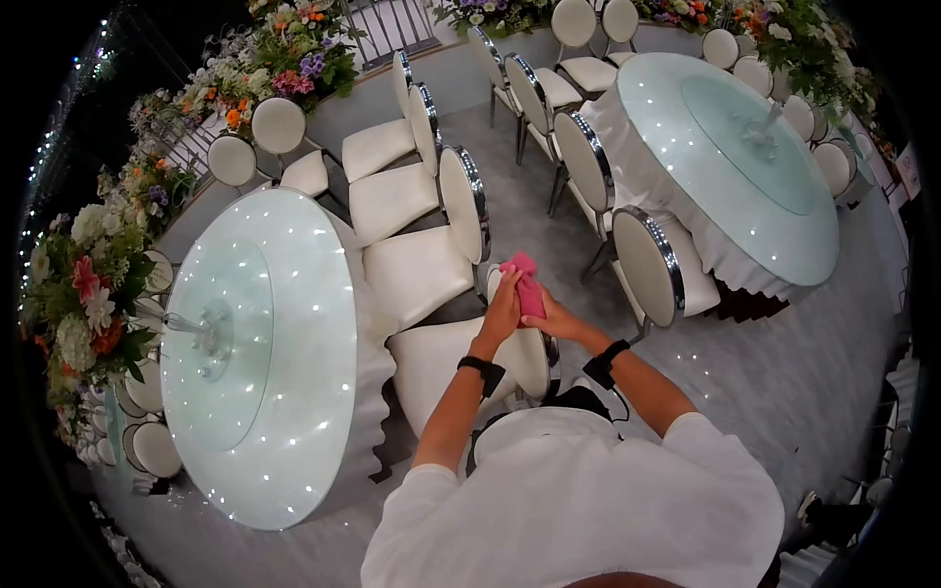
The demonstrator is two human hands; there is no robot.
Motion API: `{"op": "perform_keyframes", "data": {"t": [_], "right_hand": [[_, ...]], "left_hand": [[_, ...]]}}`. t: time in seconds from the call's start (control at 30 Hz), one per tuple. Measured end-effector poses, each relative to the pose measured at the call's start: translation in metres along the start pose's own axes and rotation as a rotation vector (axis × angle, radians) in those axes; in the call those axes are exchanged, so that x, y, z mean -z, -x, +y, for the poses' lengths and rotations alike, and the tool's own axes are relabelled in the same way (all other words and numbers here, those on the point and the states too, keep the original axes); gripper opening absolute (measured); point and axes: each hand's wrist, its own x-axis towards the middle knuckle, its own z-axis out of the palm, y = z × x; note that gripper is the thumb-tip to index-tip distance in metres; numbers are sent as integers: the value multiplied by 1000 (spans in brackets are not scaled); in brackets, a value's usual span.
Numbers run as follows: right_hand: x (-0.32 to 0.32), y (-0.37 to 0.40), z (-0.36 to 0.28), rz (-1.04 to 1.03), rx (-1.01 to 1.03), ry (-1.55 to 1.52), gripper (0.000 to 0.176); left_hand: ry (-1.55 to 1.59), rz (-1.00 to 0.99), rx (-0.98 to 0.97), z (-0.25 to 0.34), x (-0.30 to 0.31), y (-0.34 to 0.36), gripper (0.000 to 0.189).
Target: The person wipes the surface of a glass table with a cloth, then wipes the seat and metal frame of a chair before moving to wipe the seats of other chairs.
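Two round tables fill most of the view: the left table (265, 363), glass-topped and speckled with small lights, and the right table (725, 167), draped in white with a glass disc at its middle. Banks of flowers (93, 294) run along the left edge and across the top, partly lost in the dark curved border of the picture. White round-backed chairs (417, 269) with chrome rims stand in a row in the aisle between the tables, and more ring each table, so the aisle is crowded. The nearest chair (436, 363) stands straight in front of the person, its back just under the hands, its lower part hidden by the arms and white shirt.

The left hand (502, 312) and the right hand (554, 321) meet above that chair's back. Both are closed about the pink cloth (526, 289): the left curls against its side, the right grips its lower end. The fingertips are hidden behind the cloth, so how tightly they close cannot be told. The cloth is bunched into a long shape, its long axis pointing away from the person, the free end uppermost, the lower end covered by the hands. A dark wristband (482, 370) sits on the left wrist, another (606, 361) on the right
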Motion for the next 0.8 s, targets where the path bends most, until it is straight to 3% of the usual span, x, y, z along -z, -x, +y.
{"op": "perform_keyframes", "data": {"t": [0.1, 0.2, 0.33, 0.43, 0.5, 0.53, 0.57, 0.6, 0.63, 0.7, 0.73, 0.8], "right_hand": [[-7, 30, 0, -43, -79, -126, 84], [-19, 62, 22, -110, -154, -57, 83], [-10, 84, 17, -236, -88, -45, 85], [18, 67, -10, -400, -261, -28, 73], [27, 43, -30, -578, -457, 116, 55], [25, 39, -16, -579, -452, 119, 55], [18, 33, 4, -450, -332, 63, 51], [10, 26, 24, -321, -212, 6, 48], [3, 20, 40, -320, -208, 7, 48], [-6, 10, 59, -41, 43, 11, 50], [-3, 5, 47, -41, 41, 10, 50], [3, -9, 9, -142, -327, 245, 56]], "left_hand": [[-136, -40, -14, 26, 5, 12, 45], [-236, -126, -61, 58, 10, 19, 51], [-357, -251, -59, 84, 7, 32, 53], [-384, -252, 20, 83, -7, 33, 52], [-391, -226, 71, 77, -21, 27, 54], [-459, -175, 38, 72, -28, 25, 59], [-526, -123, 6, 67, -34, 23, 66], [-531, -121, 5, 49, -43, 21, 66], [-660, -122, -76, 19, -54, 17, 70], [-786, -121, -159, -33, -67, 9, 74], [-856, -125, -209, -56, -72, 6, 75], [-924, -142, -251, -86, -77, 9, 75]]}}
